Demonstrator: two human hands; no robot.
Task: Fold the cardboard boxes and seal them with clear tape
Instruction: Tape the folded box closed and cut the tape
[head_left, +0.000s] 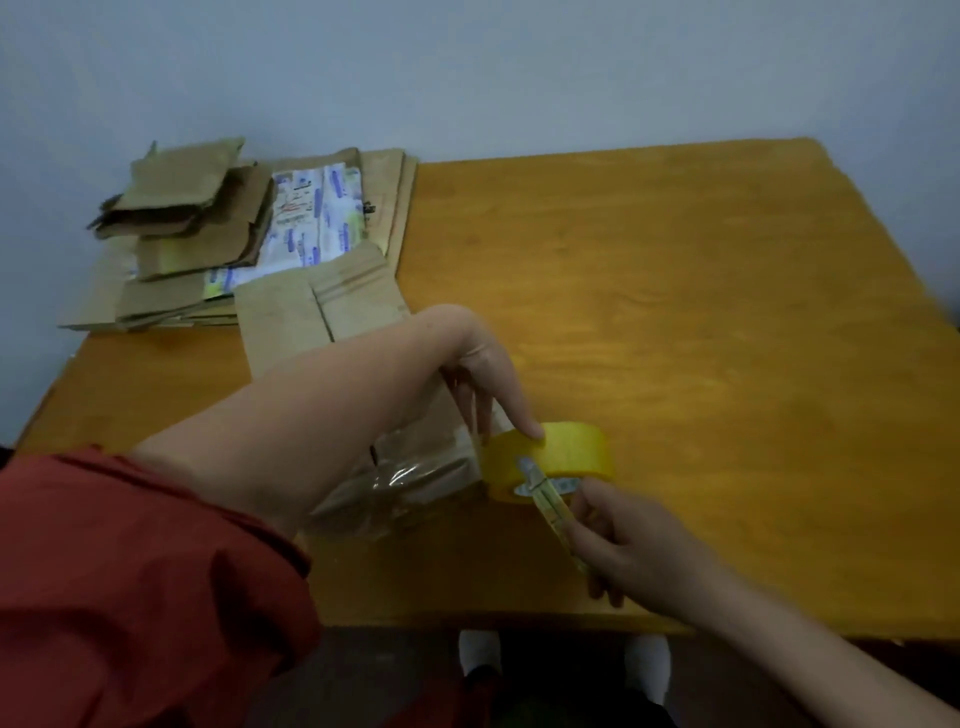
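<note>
Tape roll (571, 452), yellow, sits on the wooden table (701, 312) near its front edge, just right of the cardboard box (353, 306).

Left hand (478, 364) reaches across the box from a red sleeve (130, 571). Its fingers are extended rather than curled. The index fingertip presses on the top rim of the roll, and the other fingers point down between roll and box. The thumb is not visible, so a pinch on the roll's far side cannot be confirmed.

Right hand (618, 540) is closed round the handle of a cutter (545, 499), fingers wrapped beneath it. The cutter's tip lies against the near face of the roll, at the core.

The box lies flat-sided on the table under the left forearm, with two flaps open toward the back. A wrinkled strip of clear tape (400, 475) covers its near end and runs toward the roll. Image blur prevents judging whether the strip is severed.

A stack of flattened cardboard (208, 234), some with printed labels, occupies the far left corner of the table, touching the box's rear flaps.
</note>
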